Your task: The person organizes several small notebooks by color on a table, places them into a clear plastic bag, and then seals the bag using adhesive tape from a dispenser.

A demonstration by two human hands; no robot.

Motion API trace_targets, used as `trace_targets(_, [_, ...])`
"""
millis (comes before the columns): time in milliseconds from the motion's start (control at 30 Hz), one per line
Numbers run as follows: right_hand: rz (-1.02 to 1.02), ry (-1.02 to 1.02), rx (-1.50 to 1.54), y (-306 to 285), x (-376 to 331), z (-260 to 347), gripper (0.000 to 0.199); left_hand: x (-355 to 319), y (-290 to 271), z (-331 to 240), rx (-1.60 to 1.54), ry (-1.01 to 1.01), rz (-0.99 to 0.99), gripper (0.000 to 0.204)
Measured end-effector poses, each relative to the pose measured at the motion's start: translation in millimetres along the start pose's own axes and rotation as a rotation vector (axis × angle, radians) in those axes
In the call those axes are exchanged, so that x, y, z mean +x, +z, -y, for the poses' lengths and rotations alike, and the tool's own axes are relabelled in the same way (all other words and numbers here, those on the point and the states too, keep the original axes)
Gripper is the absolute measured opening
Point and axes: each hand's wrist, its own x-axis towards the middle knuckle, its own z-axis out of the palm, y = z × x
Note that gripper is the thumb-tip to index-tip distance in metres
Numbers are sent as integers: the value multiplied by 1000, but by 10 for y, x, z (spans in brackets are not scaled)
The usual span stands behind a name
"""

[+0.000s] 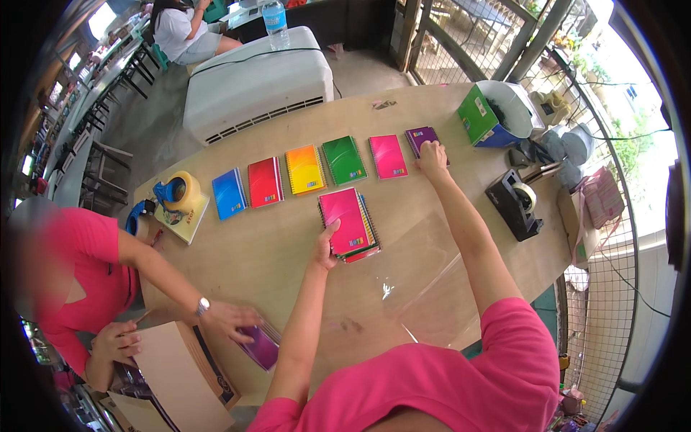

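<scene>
My left hand (328, 247) grips a small stack of spiral notebooks by its near left edge, a pink notebook (347, 219) on top with other colours showing beneath. At the right end of a row, my right hand (432, 157) has its fingers on the purple notebook (419, 137), partly covering it. Leftward along that row lie a pink notebook (389, 156), a green notebook (345, 160), a yellow notebook (306, 170), a red notebook (265, 182) and a blue notebook (229, 194). Clear plastic film (421, 270) lies on the table near my right forearm.
At the left, a co-worker's hand (234, 320) touches a wrapped purple notebook pack (263, 347) beside a cardboard box (180, 374). Tape rolls (188, 194) rest on a yellowish book. A black tape dispenser (516, 205) and a green-blue box (479, 119) stand right.
</scene>
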Motion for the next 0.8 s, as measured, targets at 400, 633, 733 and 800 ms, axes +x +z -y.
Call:
trace_targets(400, [7,-553,428,-1731,-885,109,26,-507,484,101,20,271,-50,54])
trace_targets(633, [136,-1067,612,-2397,-2205,47,37,-1062,879,592,-103,-59,154,65])
trace_targets(733, [188,-1280,488,-2299,-2550,-217,43,-1441,1264,740,-189,-173,420,67])
trace_targets(800, [126,-1321,420,-2231,-2813,-244,44,-1551,1236,920,-21,-165,354,63])
